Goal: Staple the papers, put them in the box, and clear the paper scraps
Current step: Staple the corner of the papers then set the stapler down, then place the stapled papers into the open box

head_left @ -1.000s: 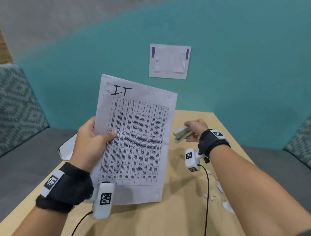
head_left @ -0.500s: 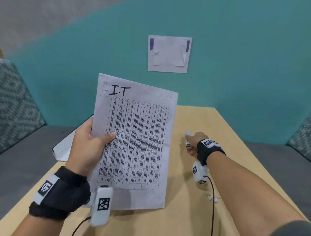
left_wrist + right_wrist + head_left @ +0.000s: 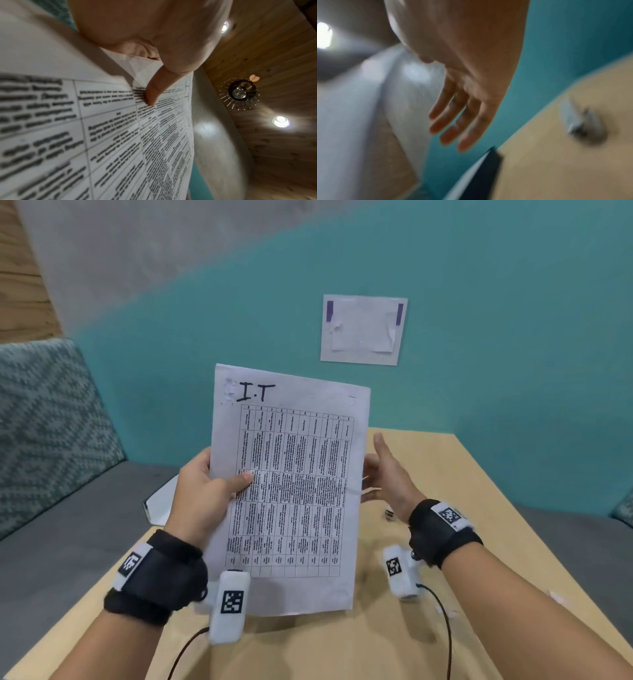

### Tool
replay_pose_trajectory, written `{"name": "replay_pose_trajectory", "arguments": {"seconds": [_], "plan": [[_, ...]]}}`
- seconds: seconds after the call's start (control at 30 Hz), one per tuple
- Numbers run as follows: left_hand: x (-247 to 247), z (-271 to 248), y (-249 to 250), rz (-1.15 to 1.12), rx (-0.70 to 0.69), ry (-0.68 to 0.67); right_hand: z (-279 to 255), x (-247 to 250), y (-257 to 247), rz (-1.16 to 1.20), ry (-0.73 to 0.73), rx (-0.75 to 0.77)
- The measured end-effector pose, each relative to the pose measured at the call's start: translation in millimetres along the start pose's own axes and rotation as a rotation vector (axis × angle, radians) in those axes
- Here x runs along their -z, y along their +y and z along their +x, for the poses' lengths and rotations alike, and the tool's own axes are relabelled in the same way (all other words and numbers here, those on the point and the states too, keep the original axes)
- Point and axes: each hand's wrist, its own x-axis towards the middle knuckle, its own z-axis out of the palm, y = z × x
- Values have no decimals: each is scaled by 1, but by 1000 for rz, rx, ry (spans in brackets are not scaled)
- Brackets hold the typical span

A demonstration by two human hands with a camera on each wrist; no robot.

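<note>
My left hand (image 3: 219, 484) holds the printed papers (image 3: 291, 491) marked "I.T" upright over the table and grips their left edge. Its thumb (image 3: 152, 93) presses on the front sheet (image 3: 120, 135). My right hand (image 3: 373, 463) is open, with straight fingers (image 3: 453, 121) close to the papers' right edge (image 3: 368, 108); whether they touch is unclear. The stapler (image 3: 388, 513) lies on the table behind my right wrist, blurred in the right wrist view (image 3: 578, 121). A white box (image 3: 161, 501) peeks out left of the papers.
The light wooden table (image 3: 445, 467) ends at a teal wall. Small white paper scraps (image 3: 558, 597) lie near my right forearm. Grey bench seats with patterned cushions (image 3: 44, 433) flank the table. A taped paper (image 3: 363, 330) hangs on the wall.
My right hand has let go of the stapler, which now lies on the table, and has moved left, open, to the papers' right edge. The left hand keeps holding the papers.
</note>
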Motion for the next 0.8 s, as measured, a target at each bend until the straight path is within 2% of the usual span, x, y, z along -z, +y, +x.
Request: {"name": "replay_pose_trajectory", "arguments": {"seconds": [0.07, 0.13, 0.23, 0.33, 0.43, 0.53, 0.63, 0.8], "plan": [[5, 3, 6, -33, 24, 21, -27, -16, -3, 109, -233, -28], [11, 10, 10, -52, 44, 55, -43, -29, 5, 25, -325, 4], [18, 26, 10, -57, 99, 96, -45, -46, 9, 38, -229, 57], [21, 33, 7, -6, 200, -3, -35, -52, -1, 124, -122, 73], [33, 31, -1, 196, 375, -103, -25, -56, -10, 95, -56, 10], [50, 38, -16, 254, 467, -123, -15, -69, -13, 73, -48, -100], [65, 49, -21, 294, 427, -87, -4, -89, -15, 70, -78, -205], [86, 83, -18, 605, 324, -53, 10, -128, -25, 89, -167, -307]]}}
